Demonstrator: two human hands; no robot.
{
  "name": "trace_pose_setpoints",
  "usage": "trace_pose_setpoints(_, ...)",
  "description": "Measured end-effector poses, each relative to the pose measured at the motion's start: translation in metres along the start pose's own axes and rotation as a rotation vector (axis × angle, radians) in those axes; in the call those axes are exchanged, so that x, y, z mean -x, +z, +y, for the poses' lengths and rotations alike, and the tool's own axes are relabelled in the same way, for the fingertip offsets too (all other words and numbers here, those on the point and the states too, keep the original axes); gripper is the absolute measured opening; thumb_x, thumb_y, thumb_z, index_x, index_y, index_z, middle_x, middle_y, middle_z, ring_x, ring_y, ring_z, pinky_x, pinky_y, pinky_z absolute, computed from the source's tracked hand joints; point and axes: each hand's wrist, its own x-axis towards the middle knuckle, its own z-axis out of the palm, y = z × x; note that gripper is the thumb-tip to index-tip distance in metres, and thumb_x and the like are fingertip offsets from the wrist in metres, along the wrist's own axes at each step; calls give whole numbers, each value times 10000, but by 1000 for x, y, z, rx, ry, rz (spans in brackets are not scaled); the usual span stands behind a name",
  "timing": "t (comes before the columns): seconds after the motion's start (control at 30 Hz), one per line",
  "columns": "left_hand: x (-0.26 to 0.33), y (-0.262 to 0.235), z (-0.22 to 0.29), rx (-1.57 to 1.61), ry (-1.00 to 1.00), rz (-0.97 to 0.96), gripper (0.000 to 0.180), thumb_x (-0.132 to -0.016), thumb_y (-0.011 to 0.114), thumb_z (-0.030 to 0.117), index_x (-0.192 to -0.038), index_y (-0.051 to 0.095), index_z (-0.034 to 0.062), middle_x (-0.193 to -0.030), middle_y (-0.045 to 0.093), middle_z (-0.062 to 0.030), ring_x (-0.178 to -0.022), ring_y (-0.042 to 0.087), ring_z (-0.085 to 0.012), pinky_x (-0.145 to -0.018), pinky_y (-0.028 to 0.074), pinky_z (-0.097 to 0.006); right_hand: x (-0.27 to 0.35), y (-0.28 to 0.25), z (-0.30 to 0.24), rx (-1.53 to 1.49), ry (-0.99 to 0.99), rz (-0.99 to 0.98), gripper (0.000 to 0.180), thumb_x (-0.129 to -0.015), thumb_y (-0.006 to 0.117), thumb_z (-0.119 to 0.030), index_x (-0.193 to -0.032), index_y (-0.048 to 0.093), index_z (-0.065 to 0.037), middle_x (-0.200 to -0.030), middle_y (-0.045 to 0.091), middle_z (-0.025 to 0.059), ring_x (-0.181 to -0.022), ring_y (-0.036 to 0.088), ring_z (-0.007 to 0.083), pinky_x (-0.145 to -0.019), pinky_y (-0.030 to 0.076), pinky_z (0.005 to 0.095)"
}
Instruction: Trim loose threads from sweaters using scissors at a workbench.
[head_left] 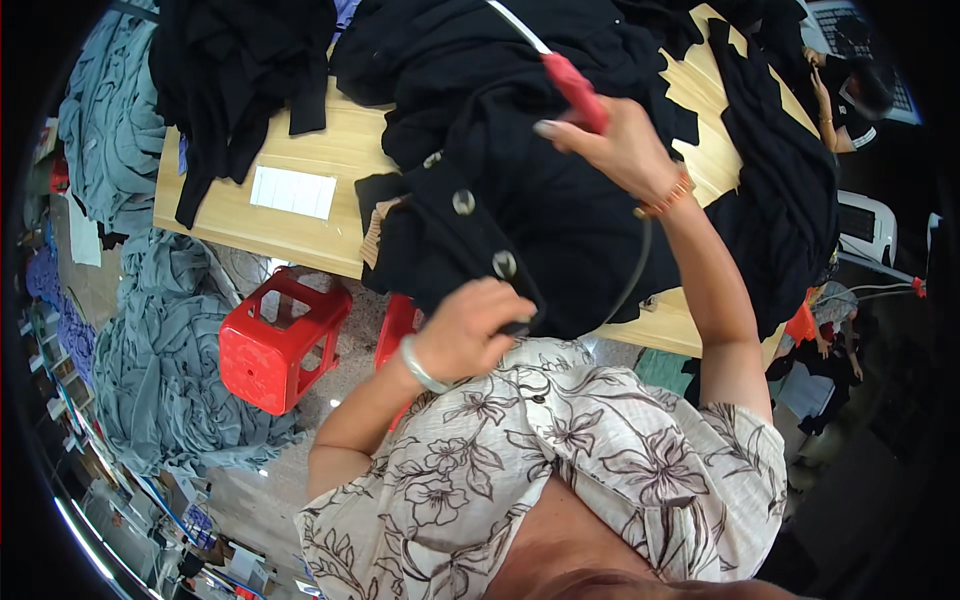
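Observation:
A black buttoned garment [575, 215] lies bunched on the table in front of me. Large round buttons [463, 202] run down its front band, and a tan ribbed patch shows at its left edge. My left hand [474, 328] is closed on the near end of that band, with a bit of dark cloth at the fingertips. Above the garment, my right hand [625, 145] grips a red-handled tool [575, 88] with a thin pale shaft pointing to the far left; its tip is out of view. A dark cord hangs below my right wrist; where it starts is unclear.
On the wooden table [350, 135] lie a white paper [293, 192] and more black garments [240, 60]. Red plastic stools [262, 360] stand at the near left edge, by heaps of grey-green cloth [165, 350]. Another person [850, 95] is at the far right.

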Motion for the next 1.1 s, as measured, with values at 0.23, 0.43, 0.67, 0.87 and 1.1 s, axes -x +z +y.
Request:
trace_pose_setpoints(0.23, 14, 27, 0, 260, -14, -66, 357, -665, 655, -9, -1022, 644, -14, -917, 639, -133, -865, 614, -303, -773, 480, -389, -52, 110, -40, 305, -272, -135, 439, -708, 798, -380, -837, 661, 17, -806, 688, 186, -787, 680, 361, -718, 540, 433)
trace_pose_setpoints(0.43, 9, 39, 16, 563, 75, -289, 316, -782, 696, 25, -1089, 638, -23, -1029, 631, -134, -974, 587, -306, -876, 466, -384, -77, 181, -35, 681, -214, -401, 415, -738, 776, -372, -945, 711, -18, -965, 709, 177, -935, 690, 311, -807, 556, 391)
trace_pose_setpoints(0.67, 13, 49, 19, 574, 37, -246, 299, -777, 675, 3, -1072, 636, -28, -1004, 634, -149, -948, 598, -317, -857, 470, -369, -81, 174, -32, 543, -73, -596, 462, -688, 781, -359, -980, 714, -7, -1025, 706, 185, -968, 693, 297, -821, 558, 382)
trace_pose_setpoints(0.87, 26, 29, 23, 199, -81, 24, 309, -699, 676, -30, -1003, 673, 19, -914, 647, -118, -847, 618, -283, -748, 497, -354, -86, 61, -23, 129, -375, 91, 294, -724, 643, -278, -769, 677, 11, -711, 649, 231, -694, 684, 335, -667, 549, 399)
trace_pose_setpoints(1.1, 15, -28, 20, -688, 51, 626, 419, -616, 648, -94, -1002, 678, 68, -923, 594, -108, -833, 575, -315, -732, 468, -408, 50, -176, 55, 18, -331, 746, 244, -804, 767, -230, -919, 691, -29, -722, 596, -50, -631, 535, 57, -582, 443, 241)
